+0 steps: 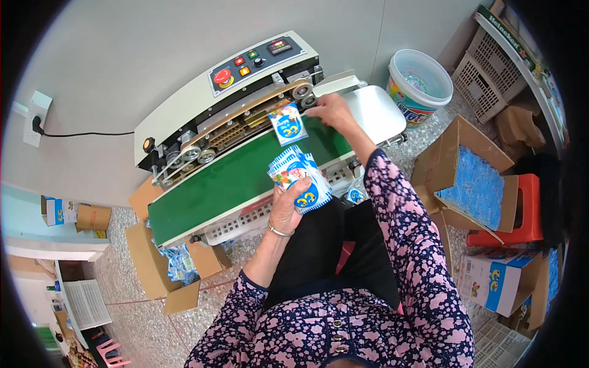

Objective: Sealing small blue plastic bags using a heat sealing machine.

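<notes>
My left hand (pixel 285 207) is closed around a fanned stack of small blue-and-white packets (pixel 300 181), with the thumb pressed on the front one. Beyond it, a single packet (pixel 288 124) is at the machine's sealing track, its top edge by the rollers and its body over the green conveyor belt (pixel 211 195). My right hand (pixel 333 113) hovers over the belt's right end, fingertips pointing left just beside that packet. Its fingers look loosely bent and apart, with nothing visible in them. The band sealing machine (pixel 178 107) has lit buttons and a small display.
Left below the belt stands an open cardboard box (pixel 150 260) with packets. To the right are a white plastic bucket (pixel 420 76), an open carton (pixel 457 178) of blue packets and a red stool (pixel 529 208). A white perforated basket (pixel 239 226) sits under the belt.
</notes>
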